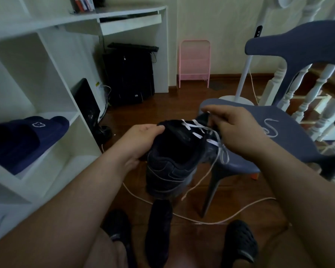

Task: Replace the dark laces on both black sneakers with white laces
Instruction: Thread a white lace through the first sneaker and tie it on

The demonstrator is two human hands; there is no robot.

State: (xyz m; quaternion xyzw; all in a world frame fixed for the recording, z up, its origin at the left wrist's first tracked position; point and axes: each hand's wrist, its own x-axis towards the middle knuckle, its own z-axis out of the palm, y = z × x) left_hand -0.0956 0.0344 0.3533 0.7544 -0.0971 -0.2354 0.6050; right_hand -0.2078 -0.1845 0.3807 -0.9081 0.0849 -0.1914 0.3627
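On the far left, a navy slipper [27, 140] lies on a low shelf of the white shelving [52, 78]. My left hand [141, 140] grips the sneaker [174, 159] by its left side, fingers curled over the collar, holding it in the air in front of me with the heel toward me and the toe pointing away. A white lace [199, 132] crosses the upper eyelets in a few bars, and its loose end hangs down off the right side of the shoe toward the floor. My right hand [238, 130] is closed in a pinch on the lace near the toe end of the eyelets. Below, between my feet, the second sneaker [159, 233] stands on the wooden floor; I cannot tell its lacing. To the right, a blue chair [290, 132] has another white lace [271, 128] curled on its seat, near the right edge.
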